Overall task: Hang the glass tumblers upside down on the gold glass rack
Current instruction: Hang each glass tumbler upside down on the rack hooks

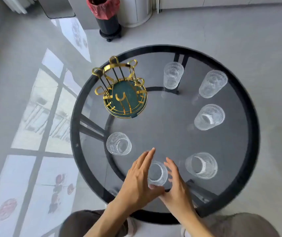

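The gold glass rack (119, 86), with looped prongs and a dark green base, stands empty at the table's far left. Several ribbed glass tumblers stand upright around the round glass table (249, 106). The nearest tumbler (157, 172) sits between my hands at the front edge. My left hand (136, 182) lies along its left side with fingers stretched out and the thumb against its near wall. My right hand (177, 185) is beside its right wall, fingers spread. Other tumblers stand at the left (118, 143), right front (201, 165), right (209, 117), far right (213, 83) and back (173, 75).
A black bin with a red bag (106, 16) stands on the floor beyond the table. My knees show under the table's near edge. Black frame bars run below the glass top.
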{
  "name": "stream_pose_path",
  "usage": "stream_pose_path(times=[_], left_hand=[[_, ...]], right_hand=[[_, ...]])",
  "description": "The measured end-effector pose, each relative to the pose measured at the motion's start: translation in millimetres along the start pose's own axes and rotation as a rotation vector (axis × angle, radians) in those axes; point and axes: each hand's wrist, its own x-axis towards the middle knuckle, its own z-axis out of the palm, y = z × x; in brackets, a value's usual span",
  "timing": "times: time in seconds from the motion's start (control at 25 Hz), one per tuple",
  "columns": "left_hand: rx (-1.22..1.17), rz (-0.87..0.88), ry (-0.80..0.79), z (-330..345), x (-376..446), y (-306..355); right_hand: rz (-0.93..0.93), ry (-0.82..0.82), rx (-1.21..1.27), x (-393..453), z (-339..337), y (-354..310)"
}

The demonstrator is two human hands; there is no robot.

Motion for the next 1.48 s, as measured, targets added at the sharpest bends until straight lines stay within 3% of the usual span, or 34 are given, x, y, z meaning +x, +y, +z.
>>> stream_pose_path(times=[0.2, 0.36, 0.56, 0.88, 0.96, 1.16, 1.24, 1.4, 1.48], left_hand=[[-0.242, 0.171, 0.083, 41.3, -2.9, -68.1], [-0.279, 0.251, 0.276, 72.2, -4.9, -98.5], [-0.452, 0.206, 0.424, 105.1, -21.2, -105.1], [-0.56, 0.169, 0.461, 113.2, -32.3, -87.6], [-0.634, 0.197, 0.493, 113.3, -35.1, -83.1], [-0.837, 0.29, 0.482, 84.7, -26.3, -50.5], [-0.867, 0.317, 0.461, 65.5, -16.9, -34.1], [-0.727, 0.322, 0.275, -2.2, 3.4, -19.5], [-0.616, 0.218, 0.351, -51.8, 23.7, -26.1]], right_hand=[[-0.225, 0.156, 0.046, 18.8, 48.4, 65.0], [-0.357, 0.312, -0.1, 27.1, 73.6, 89.1], [-0.381, 0.309, -0.127, 17.3, 74.8, 88.7], [-0.392, 0.224, -0.04, 4.5, 64.3, 82.5], [-0.414, 0.167, 0.11, 2.1, 62.0, 79.9], [-0.433, -0.213, 0.92, 15.3, 49.4, 62.6], [-0.428, -0.261, 1.086, 25.2, 45.8, 43.9], [-0.378, -0.06, 1.163, 43.4, 24.8, -8.2], [-0.335, 0.118, 1.134, 58.0, -2.8, -36.4]])
